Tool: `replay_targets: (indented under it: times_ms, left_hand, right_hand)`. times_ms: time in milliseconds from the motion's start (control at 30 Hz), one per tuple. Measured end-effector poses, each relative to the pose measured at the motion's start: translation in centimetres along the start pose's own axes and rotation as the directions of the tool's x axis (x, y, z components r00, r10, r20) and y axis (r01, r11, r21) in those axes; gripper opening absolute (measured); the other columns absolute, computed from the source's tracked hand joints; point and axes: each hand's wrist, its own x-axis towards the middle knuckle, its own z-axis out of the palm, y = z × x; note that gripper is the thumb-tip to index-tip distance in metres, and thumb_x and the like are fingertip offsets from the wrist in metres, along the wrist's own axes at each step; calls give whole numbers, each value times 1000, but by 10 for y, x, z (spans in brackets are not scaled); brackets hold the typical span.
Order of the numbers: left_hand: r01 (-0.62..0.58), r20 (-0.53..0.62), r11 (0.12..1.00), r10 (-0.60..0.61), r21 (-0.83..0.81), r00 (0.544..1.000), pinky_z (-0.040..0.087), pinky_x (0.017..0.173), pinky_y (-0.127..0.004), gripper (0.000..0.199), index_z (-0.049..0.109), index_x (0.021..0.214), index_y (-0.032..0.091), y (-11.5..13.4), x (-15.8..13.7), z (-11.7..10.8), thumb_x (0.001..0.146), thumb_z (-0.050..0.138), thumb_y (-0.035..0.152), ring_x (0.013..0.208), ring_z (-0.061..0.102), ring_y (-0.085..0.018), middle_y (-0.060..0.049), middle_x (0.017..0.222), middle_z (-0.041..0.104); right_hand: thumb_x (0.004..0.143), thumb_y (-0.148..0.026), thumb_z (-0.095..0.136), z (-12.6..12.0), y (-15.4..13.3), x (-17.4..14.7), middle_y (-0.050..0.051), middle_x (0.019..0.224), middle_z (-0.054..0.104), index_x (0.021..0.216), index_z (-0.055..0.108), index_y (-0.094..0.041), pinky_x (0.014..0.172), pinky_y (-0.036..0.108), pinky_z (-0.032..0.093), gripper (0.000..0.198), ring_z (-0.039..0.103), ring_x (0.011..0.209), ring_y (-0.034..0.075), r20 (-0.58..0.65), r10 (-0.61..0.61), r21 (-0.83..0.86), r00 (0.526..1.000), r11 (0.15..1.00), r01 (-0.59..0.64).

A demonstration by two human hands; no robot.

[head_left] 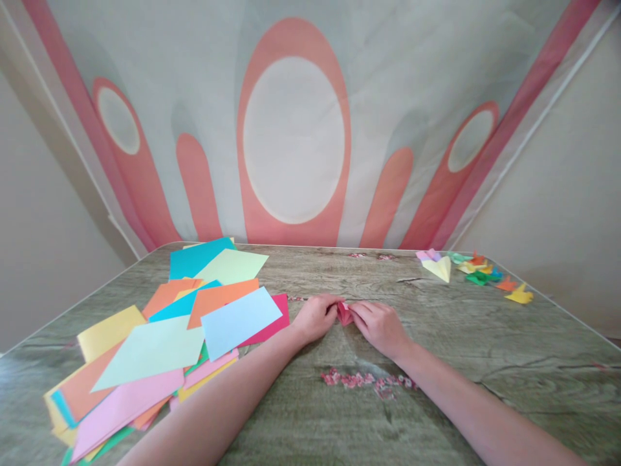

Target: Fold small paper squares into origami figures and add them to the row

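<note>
While the left hand [315, 317] and right hand [381, 328] pinched the red origami piece [344, 314] above the bench [301, 414], uneven finger pressure risked skewing its creases.

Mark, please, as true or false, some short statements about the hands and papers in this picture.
1. The left hand and the right hand are both at the red piece. True.
2. The loose sheets lie to the right of the hands. False: the loose sheets lie to the left.
3. Folded pieces lie on the right part of the table. True.
4. The red sheet covers the pale blue sheet. False: the pale blue sheet partly covers the red sheet.
</note>
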Motion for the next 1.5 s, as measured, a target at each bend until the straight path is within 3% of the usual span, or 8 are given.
replay_targets:
  times_ms: [600, 800, 1033, 1200, 1500]
  left_hand:
    - [-58, 21, 998, 58, 0, 998, 44, 85, -26, 35, 61, 112, 20, -3, -1, 0, 84, 40, 13, 91, 58, -16, -4, 97, 65]
    - [-35, 15, 999, 35, 10, 999, 45, 82, -25, 32, 64, 106, 23, -2, 1, 1, 83, 43, 14, 88, 59, -16, -3, 92, 66]
    - [71, -38, 997, -71, -9, 997, 43, 91, -27, 37, 55, 119, 19, -3, 2, 4, 83, 46, 18, 99, 59, -17, -4, 108, 64]
    - [96, -41, 995, -98, -38, 994, 42, 93, -25, 35, 57, 116, 20, -7, 3, 9, 87, 37, 17, 104, 57, -15, -3, 113, 63]
    - [105, -59, 993, -108, -47, 992, 41, 94, -25, 32, 59, 113, 20, -9, 5, 12, 88, 39, 21, 105, 57, -15, -2, 113, 63]
  right_hand:
    - [90, -21, 44, 1, 1, -1, 5, 88, 67, 96, 63, -18, 75, 27, 44, 20, 62, 80, 17, 25, 63, 16, 998, 998, -64]
    - [90, -21, 44, 1, 1, -1, 5, 87, 67, 96, 63, -18, 72, 26, 44, 21, 62, 77, 16, 20, 69, 12, 997, 998, -69]
    - [89, -21, 44, 2, 1, -2, 5, 86, 67, 94, 64, -18, 72, 27, 45, 21, 62, 77, 16, 11, 56, 9, 998, 998, -56]
    - [89, -21, 45, 5, 2, -4, 5, 89, 67, 95, 63, -18, 74, 27, 45, 19, 62, 79, 17, -8, 58, 30, 998, 998, -57]
    - [89, -21, 44, 5, 4, -2, 5, 88, 68, 94, 62, -18, 72, 26, 46, 19, 63, 77, 16, -16, 109, 63, 994, 992, -108]
